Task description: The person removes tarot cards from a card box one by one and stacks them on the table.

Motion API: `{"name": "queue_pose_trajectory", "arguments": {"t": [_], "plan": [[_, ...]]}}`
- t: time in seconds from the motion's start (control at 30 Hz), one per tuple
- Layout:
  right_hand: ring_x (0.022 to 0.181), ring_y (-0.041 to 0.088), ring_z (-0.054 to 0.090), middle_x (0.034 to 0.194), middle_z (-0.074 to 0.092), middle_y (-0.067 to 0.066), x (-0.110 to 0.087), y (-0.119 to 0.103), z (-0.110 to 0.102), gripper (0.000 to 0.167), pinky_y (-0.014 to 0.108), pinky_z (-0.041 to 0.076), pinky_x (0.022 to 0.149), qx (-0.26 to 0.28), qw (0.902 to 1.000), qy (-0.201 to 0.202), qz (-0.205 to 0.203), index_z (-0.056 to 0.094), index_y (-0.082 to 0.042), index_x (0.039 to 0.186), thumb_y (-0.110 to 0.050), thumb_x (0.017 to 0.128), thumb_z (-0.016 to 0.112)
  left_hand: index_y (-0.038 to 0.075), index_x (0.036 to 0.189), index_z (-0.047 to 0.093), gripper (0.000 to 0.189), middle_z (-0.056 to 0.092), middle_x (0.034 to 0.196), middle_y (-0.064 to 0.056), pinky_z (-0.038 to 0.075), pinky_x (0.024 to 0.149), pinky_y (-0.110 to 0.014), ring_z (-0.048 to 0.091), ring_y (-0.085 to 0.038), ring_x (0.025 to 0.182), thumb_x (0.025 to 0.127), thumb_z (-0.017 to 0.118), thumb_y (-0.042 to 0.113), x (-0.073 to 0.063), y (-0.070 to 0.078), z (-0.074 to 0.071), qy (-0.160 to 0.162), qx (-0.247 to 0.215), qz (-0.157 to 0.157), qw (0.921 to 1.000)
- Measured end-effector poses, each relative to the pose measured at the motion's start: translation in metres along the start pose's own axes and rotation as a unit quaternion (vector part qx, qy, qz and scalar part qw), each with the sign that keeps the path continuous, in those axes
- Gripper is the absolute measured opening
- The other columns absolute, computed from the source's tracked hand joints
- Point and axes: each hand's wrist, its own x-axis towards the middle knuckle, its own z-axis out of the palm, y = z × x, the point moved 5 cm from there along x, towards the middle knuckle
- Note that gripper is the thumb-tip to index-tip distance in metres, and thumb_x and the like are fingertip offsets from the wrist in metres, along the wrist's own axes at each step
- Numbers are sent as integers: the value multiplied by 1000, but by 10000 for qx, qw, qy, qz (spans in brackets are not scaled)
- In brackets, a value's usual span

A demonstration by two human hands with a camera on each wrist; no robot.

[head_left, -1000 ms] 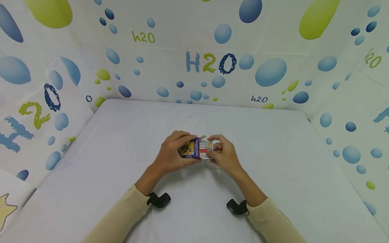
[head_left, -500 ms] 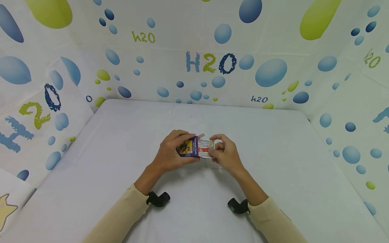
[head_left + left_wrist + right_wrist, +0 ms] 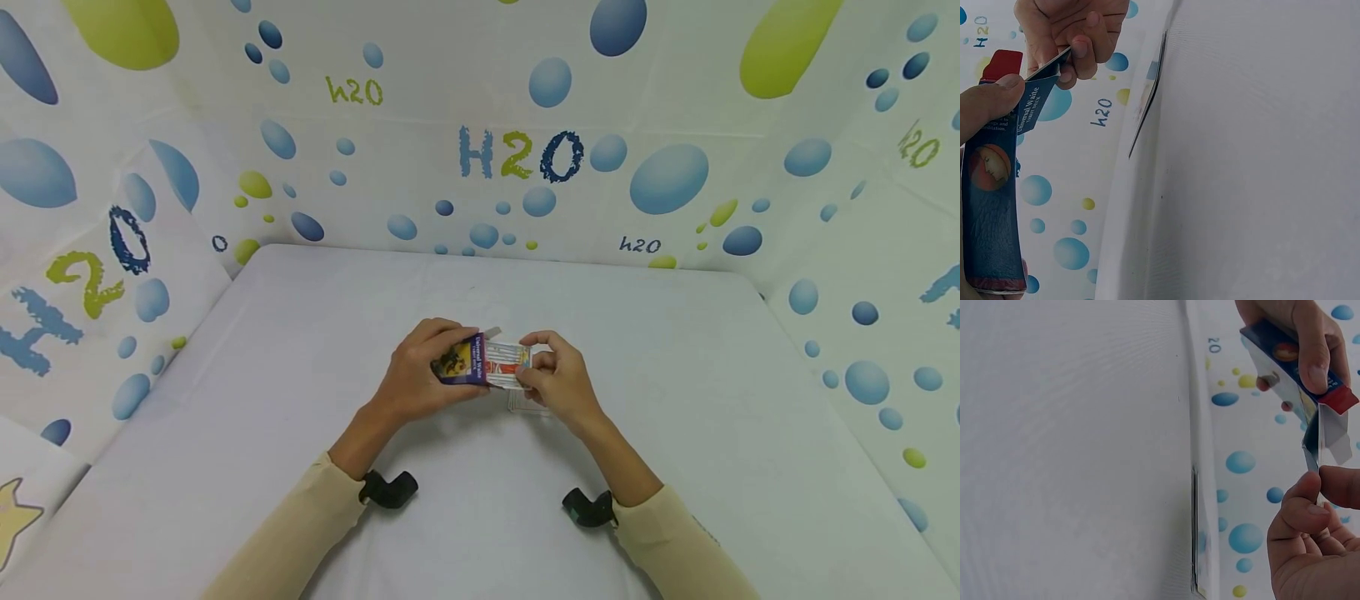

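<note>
My left hand (image 3: 408, 375) grips a blue tarot deck box (image 3: 459, 360) tipped on its side above the table, thumb along one edge and fingers along the other. The box's mouth faces right. Its red end flap (image 3: 1004, 64) stands out in the left wrist view. A card (image 3: 504, 363) with white stripes and a red patch sticks partway out of the mouth; the rest of it is hidden in the box. My right hand (image 3: 564, 379) pinches the card's outer end between thumb and forefinger, its other fingers curled. Below lies a thin stack of cards (image 3: 527, 405) on the white cloth.
A white cloth covers the table (image 3: 337, 317). Behind and at both sides stand white curtains (image 3: 420, 100) with blue and green drops and H2O lettering. A black wrist mount (image 3: 390, 489) sits by each beige sleeve (image 3: 315, 517).
More of the card shows outside the box. My left hand has drawn the box slightly left and up, while my right hand has shifted a little to the right.
</note>
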Motion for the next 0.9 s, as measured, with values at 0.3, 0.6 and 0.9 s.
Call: {"name": "queue_pose_trajectory", "arguments": {"t": [0.3, 0.6, 0.9], "plan": [[55, 18, 54, 68, 56, 7, 0, 2, -2, 39, 22, 44, 49, -31, 9999, 98, 44, 56, -3, 126, 4, 88, 64, 9, 131, 67, 75, 60, 125, -6, 49, 97, -38, 55, -19, 118, 66, 98, 29, 0, -4, -2, 24, -15, -86, 10000], [53, 21, 56, 67, 57, 9, 1, 0, -3, 35, 24, 40, 47, -17, 9999, 143, 16, 57, -2, 122, 3, 88, 64, 8, 133, 66, 77, 60, 126, -8, 49, 96, -39, 55, -22, 118, 65, 98, 28, 0, -4, -5, 68, -28, -137, 9999], [51, 30, 58, 65, 58, 11, 1, 2, -5, 30, 24, 39, 44, 7, 9997, 171, -171, 57, -3, 118, 2, 90, 65, 8, 133, 66, 79, 60, 126, -9, 49, 95, -40, 55, -24, 117, 64, 99, 27, 0, -6, -6, 105, -27, -117, 9999]]}}
